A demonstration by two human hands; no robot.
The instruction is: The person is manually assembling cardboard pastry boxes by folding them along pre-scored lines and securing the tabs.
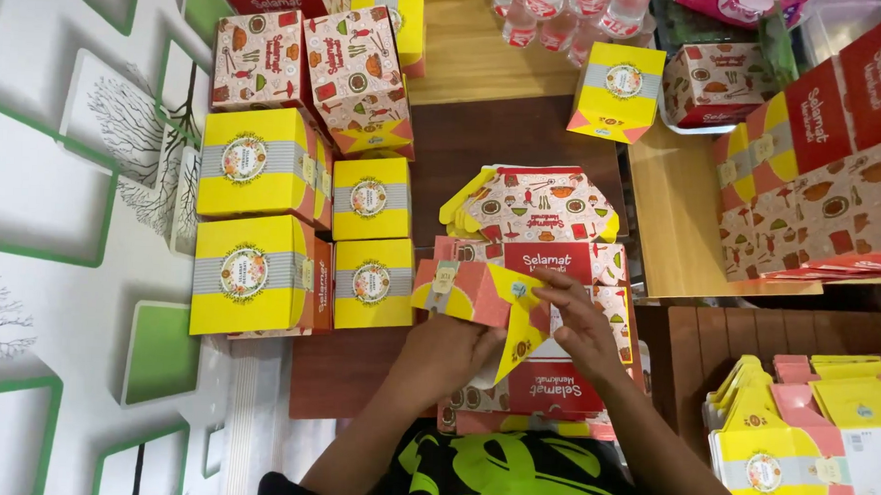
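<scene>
Folding: I am working a half-formed yellow-and-pink carton over the stack of flat blanks, in front of my chest.
Left hand: my fingers are curling closed under the carton's base.
Right hand: my fingers are pinching its yellow flap.
Axis: the carton is lying left to right, flap pointing down toward me.
Risk: I judge the flap could crease crooked if my pinch is slipping, or the carton could be springing flat.
</scene>
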